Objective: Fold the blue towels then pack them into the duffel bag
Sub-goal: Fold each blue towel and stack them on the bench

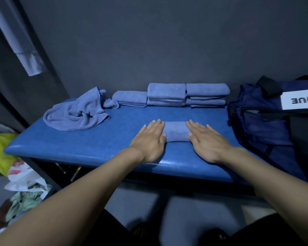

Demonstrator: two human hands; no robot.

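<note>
Two bare forearms reach forward from the bottom edge, ending in the left hand (149, 139) and right hand (207, 139), both laid flat with straight fingers, palms down, gripping nothing. Between them lies a small folded blue towel (176, 131) on the blue padded table (89, 144); each hand presses on one end of it, so only its middle shows.

Along the table's far edge, against the dark wall (149, 41), sit the folded towels (187, 95): a low stack on the left, then two taller stacks side by side, all touching. Just left of them an unfolded towel (76, 114) lies in a crumpled heap, one corner reaching the low stack.

At the right end of the table stands the navy duffel bag (263, 121), its top open, a white label with mirrored letters on its side and a black strap pad above that.

On the floor to the left lie plastic bags (23, 176) and something bright yellow (0, 150)
</note>
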